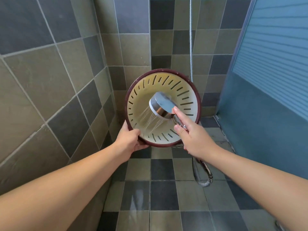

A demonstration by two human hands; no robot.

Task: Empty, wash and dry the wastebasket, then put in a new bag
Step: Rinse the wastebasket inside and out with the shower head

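The wastebasket (pixel 180 88) is cream inside with slotted walls and a dark red rim. It is tipped so its open mouth faces me, in a tiled shower corner. My left hand (pixel 129 139) grips its rim at the lower left. My right hand (pixel 191 134) holds the handle of a chrome shower head (pixel 162 104) in front of the basket's mouth. Water sprays from the head down and left onto the inner wall.
Grey and olive tiled walls (pixel 66 72) close in at left and behind. A blue ribbed glass panel (pixel 266 80) stands at right. The metal shower hose (pixel 204 179) loops on the wet tiled floor (pixel 163 205) below my right hand and runs up the back wall.
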